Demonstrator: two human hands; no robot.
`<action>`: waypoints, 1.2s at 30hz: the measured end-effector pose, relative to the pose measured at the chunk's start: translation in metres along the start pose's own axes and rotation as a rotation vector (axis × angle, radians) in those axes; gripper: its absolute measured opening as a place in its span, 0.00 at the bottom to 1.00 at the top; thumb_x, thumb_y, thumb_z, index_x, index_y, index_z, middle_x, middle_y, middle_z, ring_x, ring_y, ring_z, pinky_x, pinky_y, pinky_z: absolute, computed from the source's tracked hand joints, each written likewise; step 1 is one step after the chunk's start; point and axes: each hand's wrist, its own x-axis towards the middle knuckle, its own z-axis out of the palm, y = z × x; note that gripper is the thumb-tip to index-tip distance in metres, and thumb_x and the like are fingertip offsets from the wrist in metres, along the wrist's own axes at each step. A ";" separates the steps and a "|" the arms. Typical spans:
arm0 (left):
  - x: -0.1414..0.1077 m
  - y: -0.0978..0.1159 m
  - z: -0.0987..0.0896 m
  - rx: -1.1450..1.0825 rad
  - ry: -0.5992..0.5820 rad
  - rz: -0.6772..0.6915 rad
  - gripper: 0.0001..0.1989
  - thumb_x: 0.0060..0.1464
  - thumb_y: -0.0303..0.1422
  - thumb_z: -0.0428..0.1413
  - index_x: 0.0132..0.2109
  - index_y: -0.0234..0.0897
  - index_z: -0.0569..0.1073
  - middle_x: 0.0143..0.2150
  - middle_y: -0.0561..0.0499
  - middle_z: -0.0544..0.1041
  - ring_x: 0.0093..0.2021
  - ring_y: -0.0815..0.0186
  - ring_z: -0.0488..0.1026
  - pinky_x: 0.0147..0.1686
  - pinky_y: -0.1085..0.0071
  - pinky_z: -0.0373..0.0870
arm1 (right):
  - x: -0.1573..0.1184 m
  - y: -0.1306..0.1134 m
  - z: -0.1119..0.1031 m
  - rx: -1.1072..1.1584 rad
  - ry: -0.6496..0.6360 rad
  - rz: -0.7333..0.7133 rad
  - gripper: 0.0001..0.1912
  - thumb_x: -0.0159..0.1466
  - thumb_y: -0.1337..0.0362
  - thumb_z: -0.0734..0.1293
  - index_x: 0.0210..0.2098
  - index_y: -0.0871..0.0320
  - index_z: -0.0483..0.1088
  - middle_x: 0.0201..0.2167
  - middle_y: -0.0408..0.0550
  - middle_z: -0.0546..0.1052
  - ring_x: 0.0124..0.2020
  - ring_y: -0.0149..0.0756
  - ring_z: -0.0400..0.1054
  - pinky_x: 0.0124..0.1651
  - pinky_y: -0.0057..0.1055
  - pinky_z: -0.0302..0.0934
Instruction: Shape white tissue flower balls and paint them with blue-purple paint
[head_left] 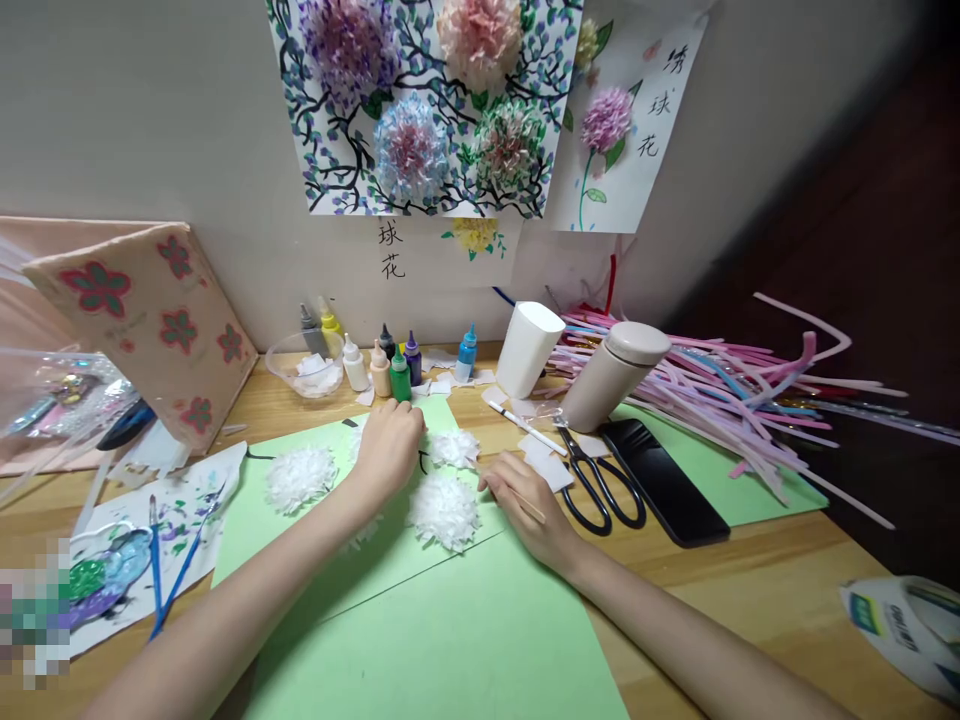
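My left hand (pixel 390 445) reaches over the green sheets (pixel 420 640), its fingers curled down just in front of a green paint bottle (pixel 400 375). Whatever lies under those fingers is hidden. Between the fingers of my right hand (pixel 529 510) is a thin wooden stick (pixel 529 508); its working end cannot be made out. Close to the right hand lies a fluffy white paper flower (pixel 444 512), with another white flower (pixel 454 448) behind it. A third white flower (pixel 301 478) sits left of my left forearm, which partly covers more white paper.
Black-handled scissors (pixel 604 485), a phone (pixel 664 480) and a beige tumbler (pixel 616 375) stand or lie right, before pink pipe cleaners (pixel 720 390). A white container (pixel 529 350) is at the back. Brushes (pixel 180 560) and a palette (pixel 109 575) are left.
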 end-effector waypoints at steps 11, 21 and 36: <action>0.003 0.000 0.000 0.006 -0.083 0.003 0.11 0.47 0.22 0.47 0.26 0.33 0.73 0.30 0.44 0.74 0.35 0.58 0.67 0.30 0.65 0.55 | 0.014 0.002 0.004 -0.041 0.021 -0.019 0.18 0.67 0.62 0.49 0.23 0.57 0.58 0.24 0.44 0.62 0.30 0.33 0.59 0.35 0.30 0.54; 0.003 0.000 0.001 -0.028 -0.100 0.002 0.12 0.48 0.21 0.46 0.28 0.32 0.74 0.31 0.42 0.74 0.35 0.58 0.67 0.31 0.65 0.57 | 0.050 0.013 0.013 0.084 0.211 0.084 0.24 0.67 0.55 0.48 0.17 0.55 0.53 0.17 0.42 0.59 0.21 0.31 0.58 0.30 0.29 0.54; 0.001 0.000 -0.002 -0.063 -0.113 -0.015 0.12 0.47 0.21 0.46 0.27 0.31 0.74 0.30 0.42 0.74 0.34 0.58 0.67 0.31 0.66 0.57 | 0.037 0.016 0.011 0.141 0.221 0.006 0.24 0.67 0.57 0.49 0.15 0.56 0.53 0.15 0.41 0.59 0.19 0.30 0.56 0.28 0.29 0.53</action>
